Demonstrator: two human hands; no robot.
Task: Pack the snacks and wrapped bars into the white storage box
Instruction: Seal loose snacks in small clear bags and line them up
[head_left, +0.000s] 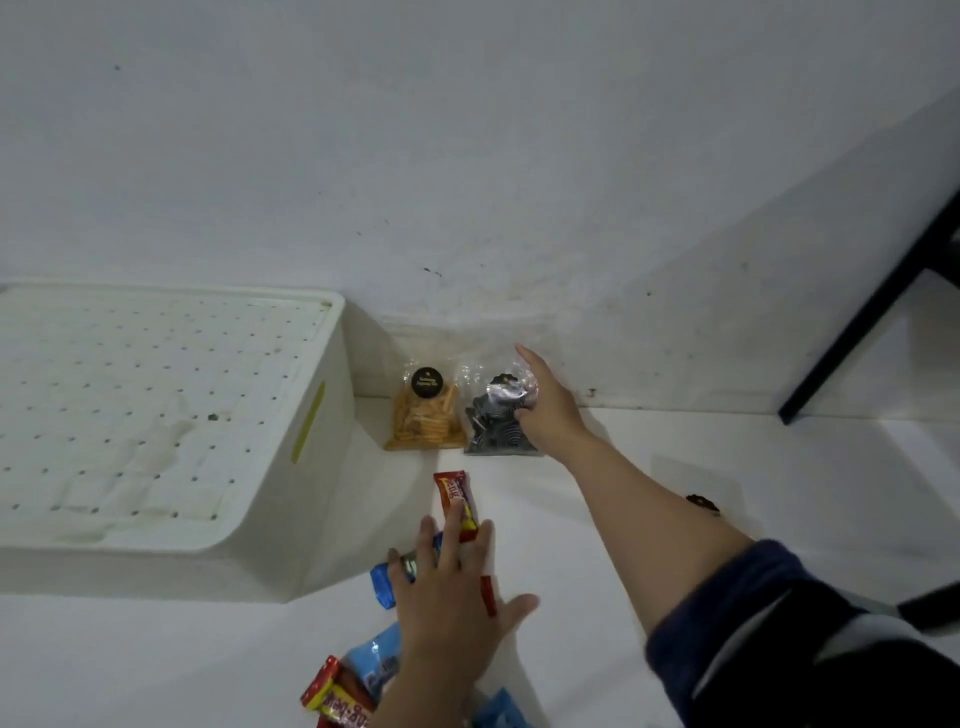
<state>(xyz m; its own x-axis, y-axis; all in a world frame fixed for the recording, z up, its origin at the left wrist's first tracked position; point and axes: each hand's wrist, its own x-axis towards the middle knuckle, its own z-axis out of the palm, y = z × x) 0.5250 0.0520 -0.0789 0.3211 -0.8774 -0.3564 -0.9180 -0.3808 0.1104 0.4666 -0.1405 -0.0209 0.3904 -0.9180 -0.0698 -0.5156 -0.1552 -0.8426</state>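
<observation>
While our left hand (447, 592) lies flat, fingers spread, on light, slippery wrapped bars (457, 506) near the lidded white box (322, 441), our right hand (545, 405) grasps a crinkly bag of dark snacks (491, 421) by the wall, best held gently at its top.

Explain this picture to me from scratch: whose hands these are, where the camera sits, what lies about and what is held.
There is no machine here. A person wears one camera on the head, looking down at their own two bare hands.

The left hand lies flat with straight fingers on a red wrapped bar and a blue wrapped bar. The right hand reaches to the clear bag of dark snacks by the wall; whether it grips it is unclear. Beside that stands a clear bag of orange sticks. The white plastic storage box sits to the left, showing a dotted surface. More wrapped bars lie nearer.
</observation>
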